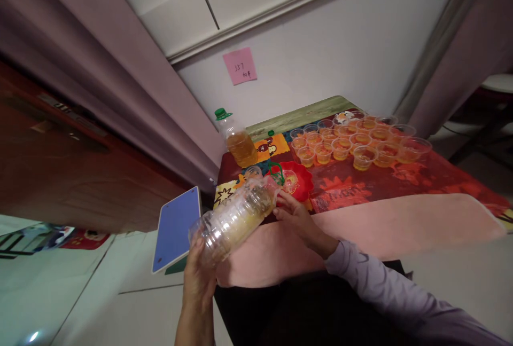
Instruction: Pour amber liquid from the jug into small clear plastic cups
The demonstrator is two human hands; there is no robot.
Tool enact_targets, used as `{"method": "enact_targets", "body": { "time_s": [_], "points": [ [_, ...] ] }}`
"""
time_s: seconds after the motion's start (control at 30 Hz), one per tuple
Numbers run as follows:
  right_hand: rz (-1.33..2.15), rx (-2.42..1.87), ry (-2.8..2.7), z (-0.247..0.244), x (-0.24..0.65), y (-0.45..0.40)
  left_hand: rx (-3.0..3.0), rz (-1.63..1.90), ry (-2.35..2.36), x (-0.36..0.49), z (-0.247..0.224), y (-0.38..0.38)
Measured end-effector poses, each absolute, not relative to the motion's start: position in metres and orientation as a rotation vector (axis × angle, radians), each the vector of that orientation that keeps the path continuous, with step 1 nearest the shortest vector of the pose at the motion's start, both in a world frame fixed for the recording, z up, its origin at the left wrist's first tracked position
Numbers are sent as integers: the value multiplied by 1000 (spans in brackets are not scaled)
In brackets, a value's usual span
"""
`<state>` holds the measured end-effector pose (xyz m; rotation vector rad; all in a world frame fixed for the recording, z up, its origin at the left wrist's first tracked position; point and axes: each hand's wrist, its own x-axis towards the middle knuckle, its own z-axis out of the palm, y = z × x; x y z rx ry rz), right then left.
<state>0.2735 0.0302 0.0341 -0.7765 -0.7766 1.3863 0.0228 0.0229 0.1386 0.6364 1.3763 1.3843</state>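
Note:
A large clear plastic bottle [234, 220] with pale yellow liquid inside is held tilted over the table's near-left edge. My left hand [198, 274] is wrapped round its lower end. My right hand [298, 218] is closed at the upper end, fingers and thumb against the bottle beside a translucent pinkish part. A green plastic loop [276, 172] shows just behind that end. Beyond it lies a red scalloped plate [306, 183] with a clear cup [289, 181] on it. Another clear cup [253, 173] stands partly hidden behind the bottle.
A bottle of amber liquid [240, 146] with a green cap stands at the back left, near a loose green cap [271, 133]. Several clear cups of amber liquid [364, 158] fill the right side. A pink cloth [380, 226] borders the near edge; a blue board [178, 228] stands left.

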Motion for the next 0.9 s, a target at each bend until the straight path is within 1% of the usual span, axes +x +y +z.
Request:
{"method": "enact_targets", "body": {
  "time_s": [0.47,0.9],
  "points": [
    [1398,-748,-736,34,275,33,670,1354,1406,32,154,26],
    [1395,-823,-681,32,274,33,737,1375,1387,31,152,23]
  ]
}}
